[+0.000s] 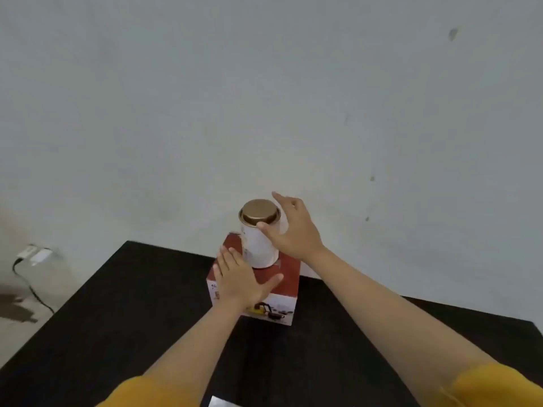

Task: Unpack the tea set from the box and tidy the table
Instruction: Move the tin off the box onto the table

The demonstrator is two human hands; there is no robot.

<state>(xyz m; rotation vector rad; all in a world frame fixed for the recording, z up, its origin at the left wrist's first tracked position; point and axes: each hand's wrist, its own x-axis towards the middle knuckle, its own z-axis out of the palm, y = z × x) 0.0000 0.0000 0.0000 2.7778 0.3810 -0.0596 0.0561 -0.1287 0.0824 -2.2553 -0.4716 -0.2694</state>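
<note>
A red and white tea set box [286, 284] stands closed on the black table [123, 312], near its far edge. A white tin with a gold lid [258, 245] stands upright on top of the box. My left hand [239, 279] lies flat on the box top with straight fingers, just in front of the tin. My right hand [291, 227] is around the upper right side of the tin, its thumb touching the tin below the lid and its fingers spread behind it. The box's contents are hidden.
A pale wall rises right behind the table. On the floor at the left lie a white power strip [35, 255] and a black cable [32, 289]. A small shiny thing [219, 402] shows at the table's near edge.
</note>
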